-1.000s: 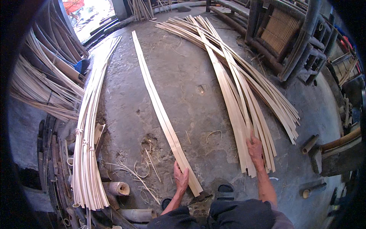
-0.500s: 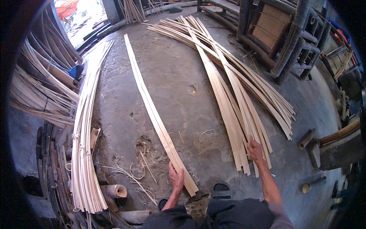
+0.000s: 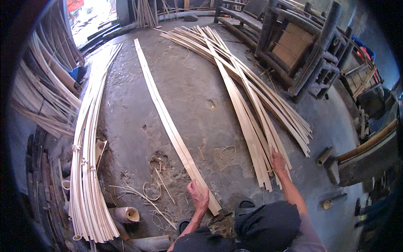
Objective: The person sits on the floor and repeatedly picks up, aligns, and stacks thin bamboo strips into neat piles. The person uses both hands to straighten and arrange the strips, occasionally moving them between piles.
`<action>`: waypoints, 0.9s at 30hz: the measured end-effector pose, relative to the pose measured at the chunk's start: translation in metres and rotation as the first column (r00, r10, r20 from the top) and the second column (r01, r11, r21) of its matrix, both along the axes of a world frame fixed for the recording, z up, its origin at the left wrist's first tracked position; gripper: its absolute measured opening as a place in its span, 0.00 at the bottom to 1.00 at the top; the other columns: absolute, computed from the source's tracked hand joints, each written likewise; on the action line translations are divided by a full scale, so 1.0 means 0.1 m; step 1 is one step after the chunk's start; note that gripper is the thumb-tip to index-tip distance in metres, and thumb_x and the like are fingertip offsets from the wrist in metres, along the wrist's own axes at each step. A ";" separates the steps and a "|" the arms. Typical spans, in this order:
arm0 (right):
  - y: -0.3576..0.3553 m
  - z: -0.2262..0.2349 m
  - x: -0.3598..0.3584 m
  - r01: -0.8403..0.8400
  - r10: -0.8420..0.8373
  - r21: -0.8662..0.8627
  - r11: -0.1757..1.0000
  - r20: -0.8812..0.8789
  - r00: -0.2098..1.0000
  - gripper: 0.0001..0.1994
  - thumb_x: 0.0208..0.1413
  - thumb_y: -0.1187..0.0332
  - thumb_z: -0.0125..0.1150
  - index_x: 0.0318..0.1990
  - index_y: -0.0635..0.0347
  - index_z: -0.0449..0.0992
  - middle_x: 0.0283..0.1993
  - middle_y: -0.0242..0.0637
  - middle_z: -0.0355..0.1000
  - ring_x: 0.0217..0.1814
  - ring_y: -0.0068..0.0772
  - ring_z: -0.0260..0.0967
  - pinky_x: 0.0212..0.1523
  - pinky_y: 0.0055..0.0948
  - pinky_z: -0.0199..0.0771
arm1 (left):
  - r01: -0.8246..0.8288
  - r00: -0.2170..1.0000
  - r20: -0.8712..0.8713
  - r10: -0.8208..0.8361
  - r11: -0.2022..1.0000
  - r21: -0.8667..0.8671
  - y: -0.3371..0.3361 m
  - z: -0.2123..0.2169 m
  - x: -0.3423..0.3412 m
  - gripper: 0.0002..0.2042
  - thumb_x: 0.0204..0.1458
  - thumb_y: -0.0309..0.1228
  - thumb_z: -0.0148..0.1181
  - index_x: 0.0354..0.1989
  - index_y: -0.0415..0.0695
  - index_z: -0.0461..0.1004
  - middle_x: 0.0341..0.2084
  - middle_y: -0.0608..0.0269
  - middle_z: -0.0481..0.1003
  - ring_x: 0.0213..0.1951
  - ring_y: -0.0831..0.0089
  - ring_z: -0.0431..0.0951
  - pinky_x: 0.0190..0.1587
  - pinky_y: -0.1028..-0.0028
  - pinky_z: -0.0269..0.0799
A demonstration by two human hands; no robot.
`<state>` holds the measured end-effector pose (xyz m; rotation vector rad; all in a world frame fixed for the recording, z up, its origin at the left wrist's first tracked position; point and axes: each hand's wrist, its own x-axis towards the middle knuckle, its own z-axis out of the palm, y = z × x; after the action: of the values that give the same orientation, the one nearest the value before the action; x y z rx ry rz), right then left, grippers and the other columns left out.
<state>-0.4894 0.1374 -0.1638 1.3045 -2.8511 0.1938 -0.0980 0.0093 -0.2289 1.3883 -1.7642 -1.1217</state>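
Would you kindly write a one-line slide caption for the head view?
Left hand rests on a long bamboo strip on the floor; right hand touches a pile of strips.

Tied strip bundle left (bamboo chair far right)

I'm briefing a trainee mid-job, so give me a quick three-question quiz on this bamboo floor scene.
1. True or false: the left hand rests on the near end of the single long strip.
2. The right hand is on: A) the tied bundle B) the loose pile of strips C) the bamboo chair.
3. What lies on the floor just right of the tied bundle's near end?

Key: 1 true; 2 B; 3 a short bamboo tube.
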 end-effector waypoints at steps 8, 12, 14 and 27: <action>0.08 0.21 -0.21 -0.012 -0.028 -0.159 0.987 -0.247 0.969 0.21 0.61 0.54 0.50 0.58 0.51 0.69 0.43 0.50 0.72 0.46 0.56 0.70 0.43 0.52 0.69 | -0.001 0.996 -0.091 -0.005 0.998 -0.059 -0.20 0.16 0.13 0.34 0.46 0.27 0.59 0.63 0.34 0.54 0.58 0.43 0.54 0.62 0.48 0.56 0.65 0.59 0.51; 0.01 0.46 -0.55 0.048 -0.066 -0.076 0.996 -0.251 0.966 0.17 0.62 0.55 0.49 0.53 0.50 0.73 0.43 0.48 0.73 0.43 0.56 0.71 0.40 0.53 0.71 | 0.003 0.995 -0.100 -0.017 0.990 -0.138 -0.45 0.22 0.27 0.32 0.48 0.25 0.57 0.63 0.33 0.54 0.58 0.43 0.56 0.62 0.49 0.56 0.66 0.58 0.49; 0.09 0.56 -0.86 0.119 -0.144 -0.103 0.988 -0.287 0.947 0.14 0.62 0.56 0.49 0.47 0.50 0.74 0.41 0.48 0.73 0.43 0.56 0.71 0.41 0.52 0.71 | 0.009 0.996 -0.084 -0.027 0.979 -0.202 -0.62 0.12 0.22 0.29 0.50 0.25 0.55 0.63 0.37 0.57 0.55 0.45 0.61 0.58 0.52 0.63 0.61 0.60 0.57; -0.20 -0.23 -3.25 0.077 -0.017 0.195 0.978 -0.292 0.956 0.10 0.57 0.68 0.50 0.39 0.60 0.76 0.48 0.43 0.71 0.53 0.43 0.67 0.52 0.38 0.70 | 0.720 0.627 0.247 -0.739 0.671 0.177 -1.46 1.56 -1.09 0.15 0.55 0.30 0.57 0.50 0.39 0.73 0.37 0.49 0.78 0.39 0.60 0.80 0.43 0.67 0.75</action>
<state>-0.8146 0.1169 -0.1872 1.1765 -2.7008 -0.2756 -0.2068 -0.1371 -0.0727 0.8757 -2.6814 -1.4216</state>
